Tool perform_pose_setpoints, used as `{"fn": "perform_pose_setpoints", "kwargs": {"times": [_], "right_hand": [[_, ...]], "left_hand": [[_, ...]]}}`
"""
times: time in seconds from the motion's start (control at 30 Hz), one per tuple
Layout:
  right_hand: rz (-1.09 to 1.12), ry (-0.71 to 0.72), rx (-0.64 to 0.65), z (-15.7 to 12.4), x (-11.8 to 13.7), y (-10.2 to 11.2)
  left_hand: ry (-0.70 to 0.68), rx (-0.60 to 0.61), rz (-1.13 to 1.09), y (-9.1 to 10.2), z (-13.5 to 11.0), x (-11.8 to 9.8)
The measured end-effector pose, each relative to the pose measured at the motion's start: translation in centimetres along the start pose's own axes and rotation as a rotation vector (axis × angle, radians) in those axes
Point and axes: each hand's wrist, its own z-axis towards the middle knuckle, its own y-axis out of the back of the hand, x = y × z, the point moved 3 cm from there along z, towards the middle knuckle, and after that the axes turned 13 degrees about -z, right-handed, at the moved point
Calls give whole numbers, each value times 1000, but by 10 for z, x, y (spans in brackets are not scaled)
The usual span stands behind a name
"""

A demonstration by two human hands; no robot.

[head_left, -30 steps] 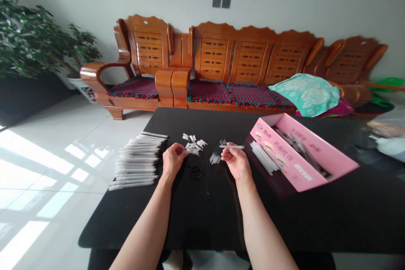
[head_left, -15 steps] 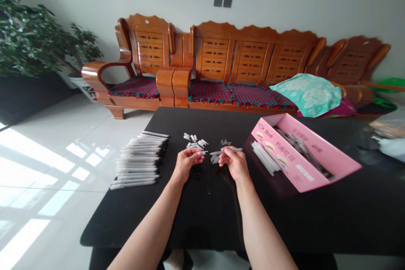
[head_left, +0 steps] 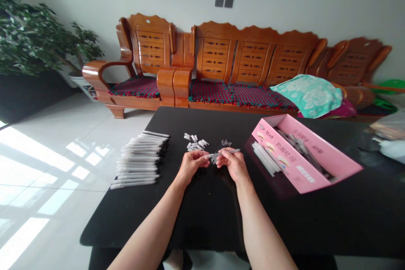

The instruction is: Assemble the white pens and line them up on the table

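Above the black table (head_left: 202,211), my right hand (head_left: 233,166) pinches a grey pen barrel (head_left: 234,151) that points left. My left hand (head_left: 190,165) has its fingertips closed at the barrel's left end, around a small white pen part mostly hidden by the fingers. The two hands are close together, joined by the pen. Just beyond my left hand lie several short white pen pieces (head_left: 196,145). Thin clear-and-dark sticks, perhaps refills (head_left: 224,143), lie behind my right hand. Small black pieces under my left hand are largely covered.
On the left, a long row of white pens (head_left: 139,160) with dark ends lies along the table edge. White tubes (head_left: 265,161) rest beside a pink box (head_left: 291,168) holding grey barrels. Behind the table stands a wooden sofa (head_left: 180,88); a plastic bag (head_left: 390,147) sits far right.
My left hand has moved right, bringing the small white part against the barrel's left end. My right hand has hardly moved and keeps its pinch on the barrel.
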Motion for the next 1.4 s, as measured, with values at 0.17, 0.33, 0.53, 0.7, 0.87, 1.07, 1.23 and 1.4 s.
{"fn": "perform_pose_setpoints", "kwargs": {"times": [0.17, 0.33, 0.53, 0.7, 0.87, 1.07, 1.23, 1.4], "right_hand": [[11, -5, 7, 0, 1, 0], [30, -46, -27, 1, -1, 2], [91, -139, -65, 3, -6, 9], [117, -230, -78, 3, -9, 15], [113, -258, -93, 4, -12, 16], [150, -163, -39, 5, -9, 15], [184, -69, -143, 7, -5, 25], [173, -69, -131, 6, -4, 23]], "left_hand": [[10, 44, 119, 0, 0, 1], [-78, 69, 258, -5, -2, 3], [-309, 33, 579, -18, -10, 0], [-559, 74, 893, -30, -19, 0], [-573, 89, 958, -32, -19, 1], [-507, -3, 811, -15, -13, -23], [-399, -309, 689, 47, -23, -73], [-497, -562, 986, 127, -60, -129]]}}
